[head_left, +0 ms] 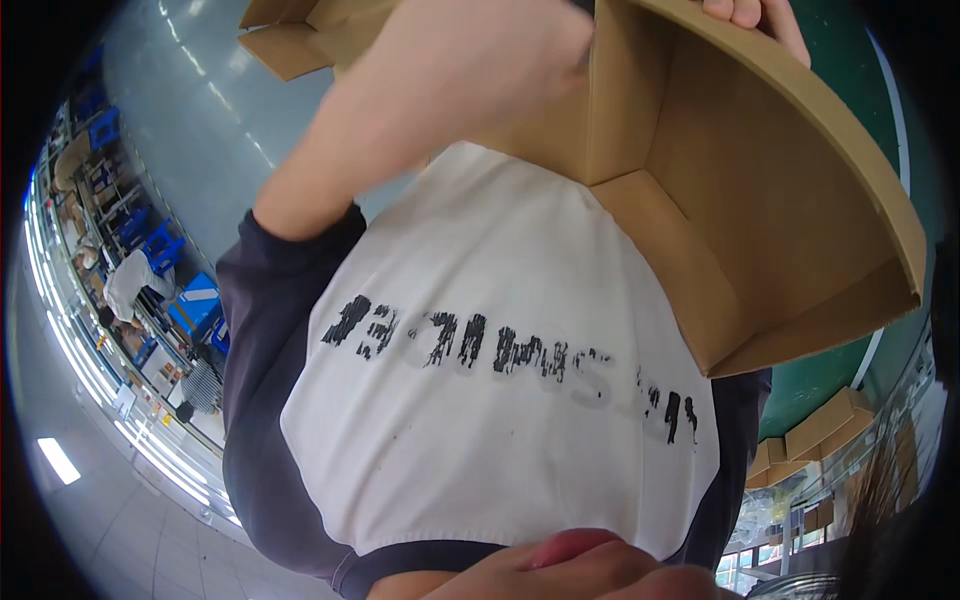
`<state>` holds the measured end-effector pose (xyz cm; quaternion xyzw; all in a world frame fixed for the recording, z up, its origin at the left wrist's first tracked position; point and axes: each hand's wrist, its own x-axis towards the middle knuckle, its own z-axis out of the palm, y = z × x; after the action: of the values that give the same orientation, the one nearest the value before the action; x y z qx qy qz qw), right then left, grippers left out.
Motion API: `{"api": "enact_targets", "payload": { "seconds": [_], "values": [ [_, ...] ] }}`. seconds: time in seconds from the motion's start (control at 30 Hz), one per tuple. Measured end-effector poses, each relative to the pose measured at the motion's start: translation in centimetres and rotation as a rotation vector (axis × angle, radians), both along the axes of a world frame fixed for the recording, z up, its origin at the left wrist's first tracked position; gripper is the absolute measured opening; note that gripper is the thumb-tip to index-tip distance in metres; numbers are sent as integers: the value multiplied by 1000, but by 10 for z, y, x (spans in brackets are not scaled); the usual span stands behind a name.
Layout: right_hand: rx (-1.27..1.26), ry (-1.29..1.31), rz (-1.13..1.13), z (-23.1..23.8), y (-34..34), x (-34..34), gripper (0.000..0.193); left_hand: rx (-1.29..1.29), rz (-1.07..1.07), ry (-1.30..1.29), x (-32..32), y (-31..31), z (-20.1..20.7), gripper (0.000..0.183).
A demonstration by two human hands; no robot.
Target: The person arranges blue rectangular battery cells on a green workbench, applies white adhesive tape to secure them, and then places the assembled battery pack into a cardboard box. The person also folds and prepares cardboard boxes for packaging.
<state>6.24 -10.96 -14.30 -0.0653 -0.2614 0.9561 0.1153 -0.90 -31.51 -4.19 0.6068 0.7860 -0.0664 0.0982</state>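
An open brown cardboard box [770, 170] is tilted in front of my chest on the right, its inside and one folded inner flap showing. My right hand [745, 12] grips the box's upper rim; only some fingers show, hooked over the edge. My left hand [520, 45] crosses in at the top, beside the box's left wall, somewhat blurred. It looks closed like a fist, with its fingers mostly hidden. A small dark bit shows by it at the top edge, too little to name. More brown flaps [290, 45] stick out to the left behind my left forearm.
Below the hands is my white apron [500, 430] with worn black print. Far left, people work along benches with blue stools [160, 245] and a blue bin [195, 305]. Other open cardboard boxes [825, 430] stand at the lower right, near the green floor [810, 395].
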Motion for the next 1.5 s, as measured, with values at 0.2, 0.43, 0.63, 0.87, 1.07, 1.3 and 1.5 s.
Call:
{"api": "enact_targets", "payload": {
  "seconds": [0.2,0.43,0.63,0.87,1.07,1.3,1.5],
  "values": [
    [-16,-6,-8,5,5,9,53,-123,-215,96,27,17,19,16],
    [23,37,-18,4,4,16,54,201,-332,232,33,-4,-15,18],
    [3,57,-16,-5,4,10,55,181,-455,463,44,-18,-22,8],
    [8,63,-14,-2,12,10,57,136,-280,95,-3,4,-10,33],
    [28,102,28,1,11,10,58,312,-159,-297,-15,11,-36,41],
    [59,124,62,0,12,10,59,399,-69,-247,18,-13,-36,30],
    [137,97,54,-5,8,6,59,624,15,-144,47,-27,-57,20]
  ]
}}
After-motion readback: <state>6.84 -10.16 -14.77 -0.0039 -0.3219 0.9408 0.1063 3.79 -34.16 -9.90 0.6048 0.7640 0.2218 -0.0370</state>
